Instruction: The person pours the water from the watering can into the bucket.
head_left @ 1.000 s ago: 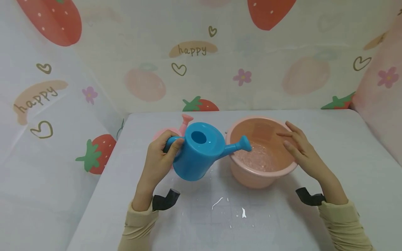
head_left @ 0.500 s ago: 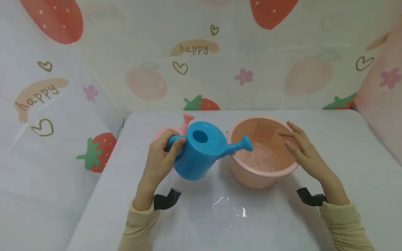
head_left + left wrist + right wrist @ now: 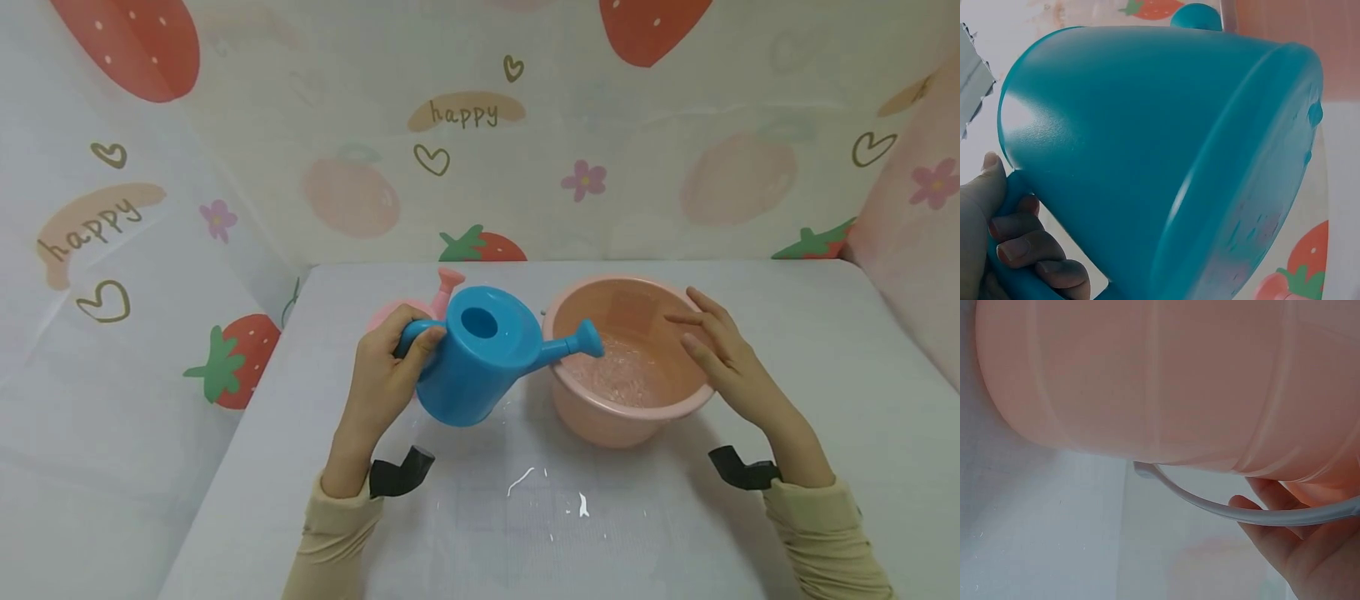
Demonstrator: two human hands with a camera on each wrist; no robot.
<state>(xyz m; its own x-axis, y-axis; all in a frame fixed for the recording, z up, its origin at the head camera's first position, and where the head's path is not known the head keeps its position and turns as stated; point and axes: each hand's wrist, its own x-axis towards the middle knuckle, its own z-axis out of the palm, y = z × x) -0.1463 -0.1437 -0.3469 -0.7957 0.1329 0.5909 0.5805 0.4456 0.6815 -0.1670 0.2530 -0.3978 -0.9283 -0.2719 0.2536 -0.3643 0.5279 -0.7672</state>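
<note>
My left hand (image 3: 386, 367) grips the handle of a blue watering can (image 3: 468, 375), its fingers curled round the handle in the left wrist view. Clear of the table, the can leans right, and its spout overlaps the left rim of a pink basin (image 3: 611, 429). Rippled water (image 3: 618, 371) lies in the basin's bottom. At the basin's right rim is my right hand (image 3: 731, 367), fingers relaxed and spread over the edge. The right wrist view shows the basin's outer wall and a grey bail handle (image 3: 1260, 515) crossing in front of that hand.
Behind the blue can stands a pink watering can (image 3: 446, 287), mostly hidden. Wet streaks (image 3: 582, 505) shine on the white table (image 3: 525, 550) in front of the basin. A printed cloth (image 3: 637, 217) rises along the back and sides.
The head view has shifted slightly. Both hands, the blue can and the basin keep nearly the same places, and the water's ripples look different.
</note>
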